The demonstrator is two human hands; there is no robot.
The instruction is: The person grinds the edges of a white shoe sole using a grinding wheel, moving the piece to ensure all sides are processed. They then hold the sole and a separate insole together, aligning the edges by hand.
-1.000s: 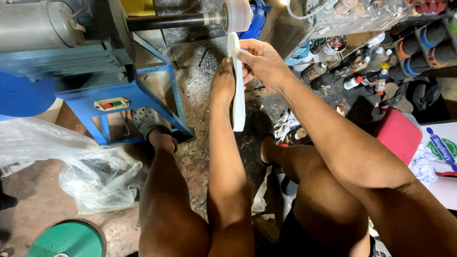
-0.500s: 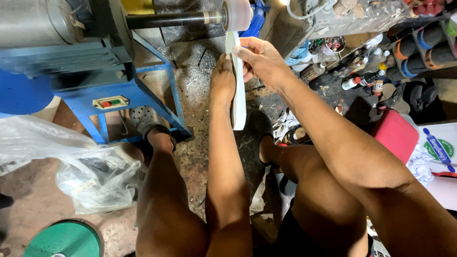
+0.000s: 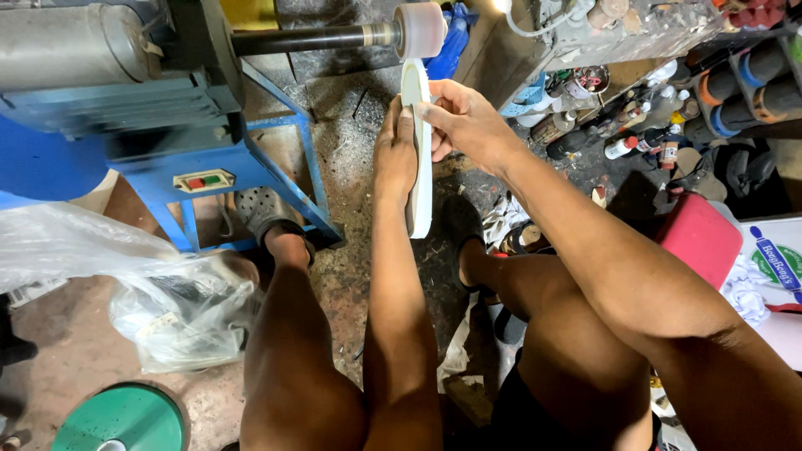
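While sitting low before the blue grinding machine (image 3: 159,142), holding a pale shoe sole (image 3: 417,150) edge-on in both hands, toe end up. Left hand (image 3: 395,154) lying flat along the sole's left face, fingers stretched almost straight and pressing against it, thumb side hidden behind the sole. Right hand (image 3: 462,125) curling round the sole from the other side, fingers bent and pinching its upper part near the top edge, knuckles turning towards the camera. Sole's upper tip sitting just under the pink sanding drum (image 3: 420,29), very near it; whether touching or not, cannot tell. Lower end of the sole hanging free below both hands, over the dusty floor (image 3: 351,125).

Drum riding on the end of a dark shaft (image 3: 309,39) running leftwards from above the hands into the machine. Left of the left hand, the machine's blue frame carrying a small switch box (image 3: 204,180) with red and green buttons. Below that, beside the left forearm, a foot in a grey perforated clog (image 3: 261,213). Further left and lower, a crumpled clear plastic bag (image 3: 180,305), and beneath it a round green lid (image 3: 124,419). Right of the right hand, well apart, a cluttered heap of bottles and tins (image 3: 635,138), and below it a red stool cushion (image 3: 700,238) just beside the right forearm.
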